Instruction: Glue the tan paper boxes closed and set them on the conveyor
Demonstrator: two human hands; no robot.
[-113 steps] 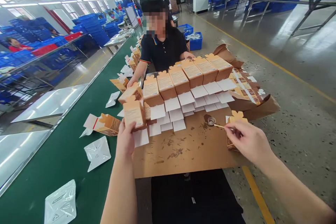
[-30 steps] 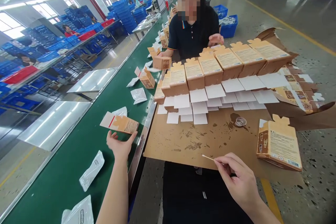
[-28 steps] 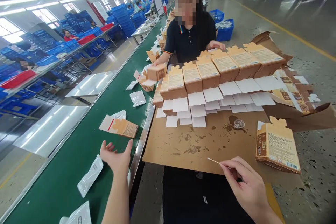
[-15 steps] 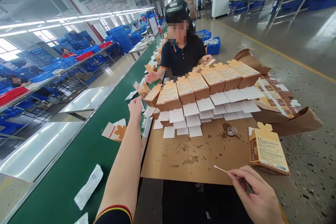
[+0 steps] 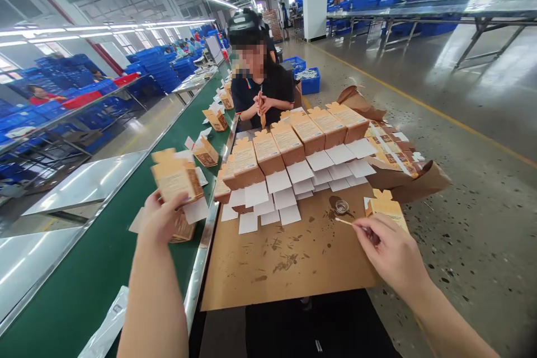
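Note:
My left hand point(image 5: 161, 215) grips a brown-and-cream carton point(image 5: 178, 176) above the green conveyor belt point(image 5: 104, 251). Another carton point(image 5: 183, 227) stands on the belt just beneath it, partly covered. Between the thumb and fingers of my right hand point(image 5: 390, 249) is a cotton swab point(image 5: 344, 221), its white tip pointing left. That tip is close to a small clear dish point(image 5: 342, 207) with wet spots around it on the brown cardboard tabletop point(image 5: 310, 268). Behind my right hand stands a single carton point(image 5: 384, 204), partly hidden.
Stacked rows of cartons point(image 5: 268, 151) with white flaps cover the far part of the tabletop. A co-worker point(image 5: 262, 81) sits behind them, hands together. More open cartons point(image 5: 205, 151) and a white plastic packet point(image 5: 107, 324) lie on the belt. Brown wrapping paper point(image 5: 419, 182) juts out right.
My left hand has drawn back from the stack's left end and now holds a carton. My right hand has moved the swab towards the dish. The co-worker's hands have come together.

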